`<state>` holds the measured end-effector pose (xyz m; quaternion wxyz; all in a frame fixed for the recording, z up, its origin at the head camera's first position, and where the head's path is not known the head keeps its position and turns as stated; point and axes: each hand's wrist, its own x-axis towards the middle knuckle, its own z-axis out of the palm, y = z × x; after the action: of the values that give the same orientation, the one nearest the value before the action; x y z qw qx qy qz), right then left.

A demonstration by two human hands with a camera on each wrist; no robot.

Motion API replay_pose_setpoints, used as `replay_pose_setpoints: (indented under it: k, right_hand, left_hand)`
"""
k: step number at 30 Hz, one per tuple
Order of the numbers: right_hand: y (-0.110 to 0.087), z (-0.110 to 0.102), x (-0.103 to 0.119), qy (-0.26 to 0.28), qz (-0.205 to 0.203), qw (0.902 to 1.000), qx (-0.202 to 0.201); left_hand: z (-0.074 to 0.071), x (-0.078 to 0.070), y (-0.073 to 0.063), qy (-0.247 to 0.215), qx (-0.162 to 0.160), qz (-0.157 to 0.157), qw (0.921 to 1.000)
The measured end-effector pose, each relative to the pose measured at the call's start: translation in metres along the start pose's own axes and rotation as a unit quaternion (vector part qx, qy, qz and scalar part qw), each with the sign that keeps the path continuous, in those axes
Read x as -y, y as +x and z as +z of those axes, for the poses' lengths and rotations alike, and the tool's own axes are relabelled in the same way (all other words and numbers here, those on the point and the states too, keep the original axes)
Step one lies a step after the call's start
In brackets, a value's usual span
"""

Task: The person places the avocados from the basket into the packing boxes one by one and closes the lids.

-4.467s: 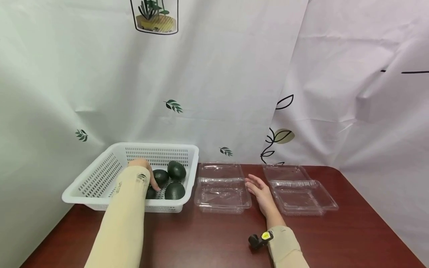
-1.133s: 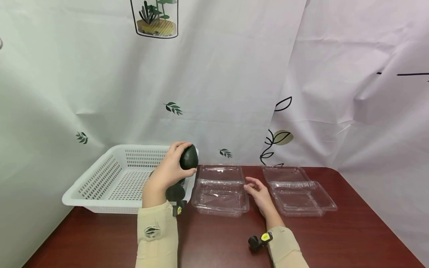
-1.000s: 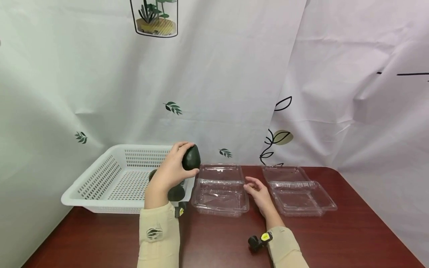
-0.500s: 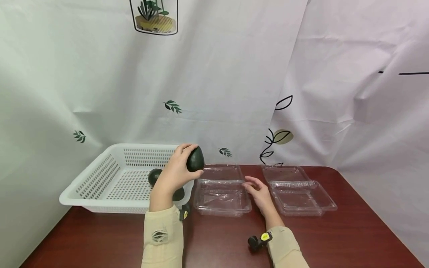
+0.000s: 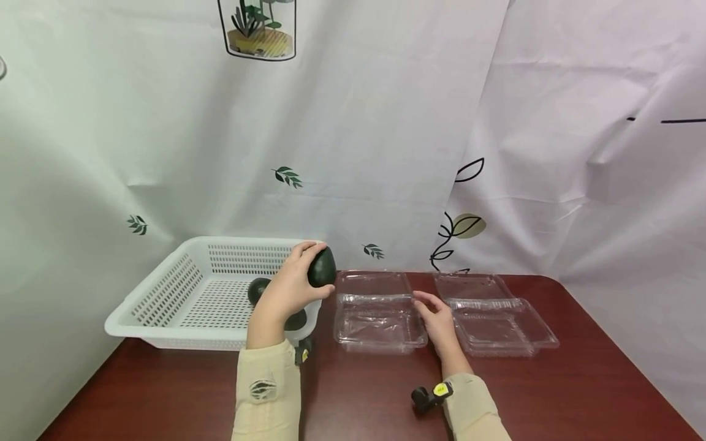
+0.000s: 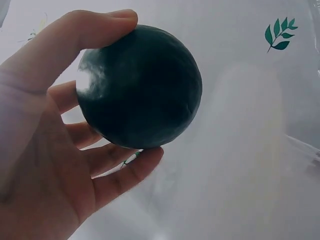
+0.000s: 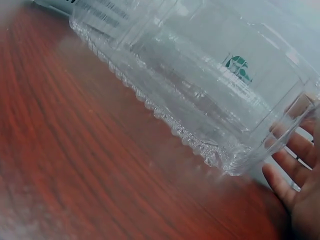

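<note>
My left hand [image 5: 287, 288] grips a dark green avocado [image 5: 322, 267] over the right end of the white basket [image 5: 165, 334]. In the left wrist view the thumb lies on top of the avocado [image 6: 145, 90] and the fingers curl beneath and behind it. Two more avocados, one of them [image 5: 257, 290] showing beside the wrist, lie in the basket, partly hidden by the hand. At the right side of the nearer clear plastic clamshell box [image 5: 380, 331], my right hand [image 5: 438, 318] holds its edge. Some of its fingers show through the plastic [image 7: 200, 100] in the right wrist view.
A second clear clamshell box [image 5: 493, 331], lid folded back, lies to the right of my right hand. The reddish-brown table [image 5: 358, 398] backs onto a white printed curtain [image 5: 358, 122]. A small black camera [image 5: 425, 398] sits on the right wrist.
The left hand has brought an avocado up out of the basket and rightward to its right rim. In the last half second the nearer box has slid right together with my right hand.
</note>
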<state>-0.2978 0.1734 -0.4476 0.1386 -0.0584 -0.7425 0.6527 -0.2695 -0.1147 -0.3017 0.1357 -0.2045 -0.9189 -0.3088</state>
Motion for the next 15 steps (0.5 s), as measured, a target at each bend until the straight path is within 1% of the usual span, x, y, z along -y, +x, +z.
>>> replay_pose_setpoints:
  k: [5,11,15]
  right_hand:
    - [-0.0004,-0.0025,0.0002,0.002,0.003,1.0000,-0.001]
    - [-0.0008,-0.0020,0.0008,-0.004,0.009,0.9999,-0.005]
    - [-0.0005,-0.0018,0.0002,-0.012,0.012,0.9998,-0.007]
  left_hand:
    - [0.0013,0.0002,-0.0009,-0.011,-0.005,0.006,0.9999]
    - [0.0017,-0.0004,-0.0011,-0.019,0.003,0.002,0.9998]
    - [0.0033,-0.0016,-0.0001,-0.020,0.008,0.016,0.9996]
